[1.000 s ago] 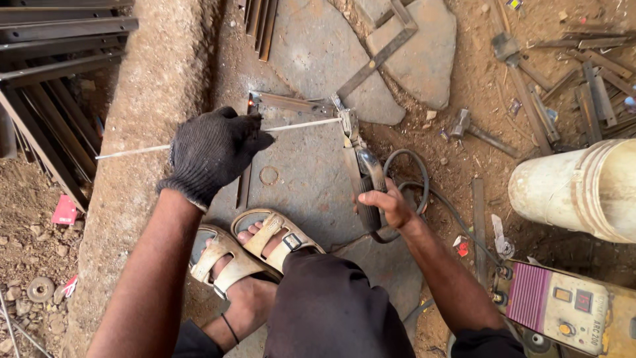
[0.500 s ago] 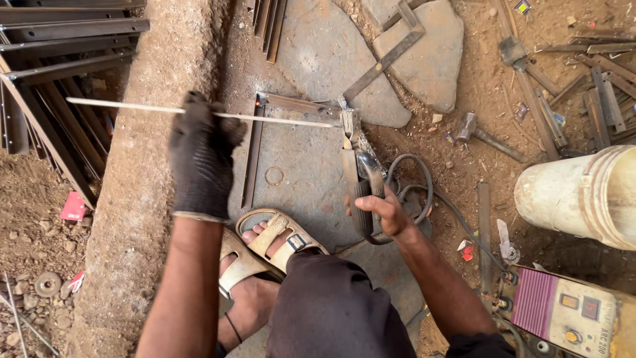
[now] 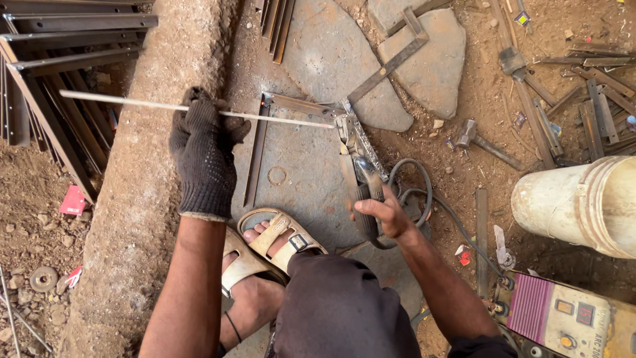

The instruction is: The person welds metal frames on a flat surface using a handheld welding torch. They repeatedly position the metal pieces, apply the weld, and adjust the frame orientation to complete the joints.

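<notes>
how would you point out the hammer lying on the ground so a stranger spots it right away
Start at the big pale bucket on the right. Up and left of it, on the red dirt, lies the hammer. Unlike the flat metal strips nearby, it has a chunky head.

A single head-worn camera looks almost straight down from close above the person's knees and sandalled feet (image 3: 265, 248), taking in both outstretched arms, the stone slab (image 3: 311, 159) before them and the dirt ground (image 3: 490, 99) around.
</notes>
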